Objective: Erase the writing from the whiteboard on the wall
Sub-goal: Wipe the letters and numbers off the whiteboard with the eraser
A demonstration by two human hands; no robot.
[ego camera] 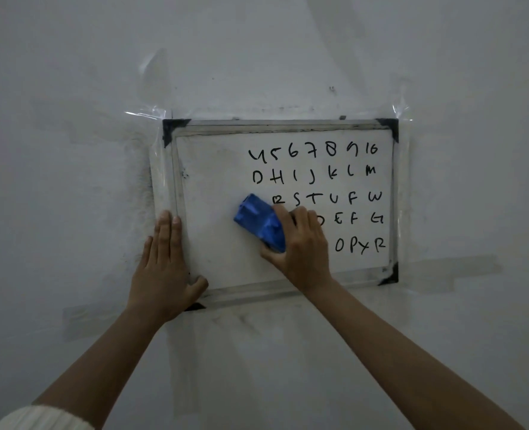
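Whiteboard taped to a scuffed grey-white wall, left part wiped bare.

Right hand grips a blue eraser, pressed to the board at lower centre, beside the third and fourth rows. Black handwriting fills the right side in five rows. Left hand lies flat, fingers spread, grasping nothing, over the frame's lower-left corner. Clear tape at corners; dim light.

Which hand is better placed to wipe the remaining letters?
Right hand: it grips the blue block eraser beside the remaining black writing. Left hand lies flat on the whiteboard's frame.
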